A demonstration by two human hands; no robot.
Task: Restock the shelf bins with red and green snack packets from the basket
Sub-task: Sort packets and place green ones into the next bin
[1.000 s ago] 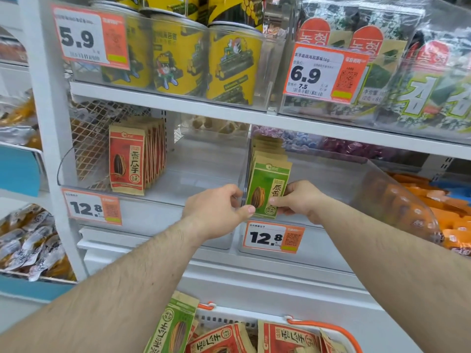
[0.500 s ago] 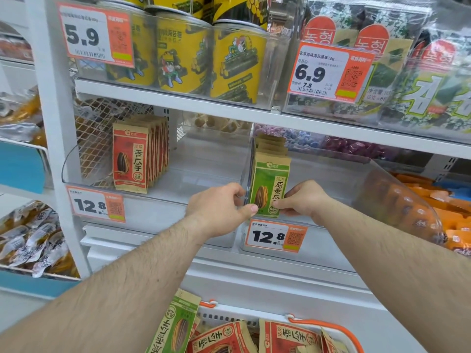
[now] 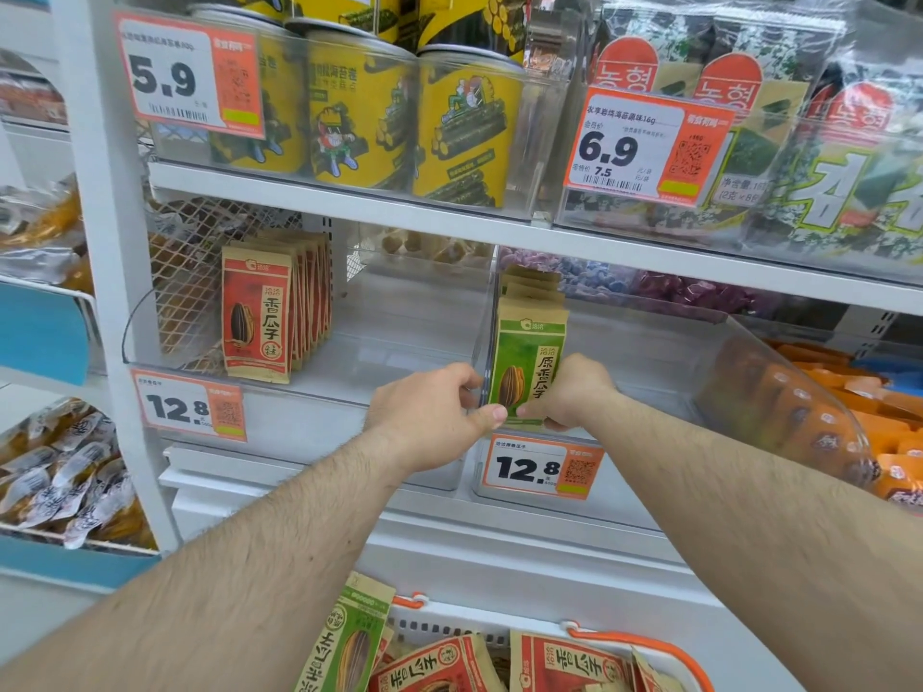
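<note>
Upright green packet (image 3: 528, 363) fronting its row in the right clear bin (image 3: 749, 352), red packets (image 3: 269, 312) in the left

White metal shelving unit (image 3: 349, 199), store aisle, even bright overhead light, no hard shadows. White upright post (image 3: 95, 242) at left with a wire mesh panel (image 3: 200, 272) behind it. Upper shelf: yellow canisters (image 3: 359, 117) behind an orange price tag 5.9 (image 3: 187, 74), seaweed packs (image 3: 779, 142) to the right behind a 6.9 tag (image 3: 649, 144). Back of the mid level: purple wrapped sweets (image 3: 664, 287). Far right: orange packs (image 3: 849, 392), partly cut off by the frame. Neighbouring unit at left has blue trim (image 3: 40, 332) and small silver-wrapped snacks (image 3: 60, 472). White base panel (image 3: 499, 551) below. Floor not visible.
</note>
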